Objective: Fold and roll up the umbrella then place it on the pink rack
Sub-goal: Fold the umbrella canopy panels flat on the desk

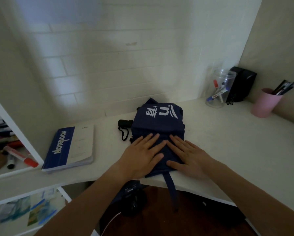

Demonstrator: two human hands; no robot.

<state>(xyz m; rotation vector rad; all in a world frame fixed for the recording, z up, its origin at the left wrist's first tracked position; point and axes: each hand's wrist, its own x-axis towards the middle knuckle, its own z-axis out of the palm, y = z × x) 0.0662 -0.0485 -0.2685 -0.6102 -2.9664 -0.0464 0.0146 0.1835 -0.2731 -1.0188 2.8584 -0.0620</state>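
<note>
- The umbrella (pixel 157 126) lies flattened on the white table (pixel 228 138), near its front edge, its navy fabric folded into a rough rectangle.
- White print shows on the far part of the fabric: a Chinese character, what looks like the letter "n", and curved stripes. The rest of the wording is hidden in the folds.
- The umbrella's black handle (pixel 125 123) sticks out at the left side, with a black wrist cord (pixel 124 134) lying on the table just beside it.
- A navy strap (pixel 171 186) hangs from the near edge of the fabric and down over the table's front edge.
- The left hand (pixel 142 156) lies flat on the near part of the fabric, fingers straight and spread, pressing down and grasping nothing.
- The right hand (pixel 188 156) lies flat beside it in the same way, fingers straight, pressing the fabric; the fingertips of the two hands nearly meet.
- A blue and white book (pixel 70 149) lies to the left of the umbrella, with "NOTEBOOK" in white along its blue band; the small print on the white part is too faint to read.
- At the far right stand a clear jar (pixel 219 89) holding markers, a black object (pixel 241 86) behind it, and a pink cup (pixel 266 103) of pens.
- A white shelf (pixel 15 126) at the left holds more markers, one with a red cap (pixel 30 161).
</note>
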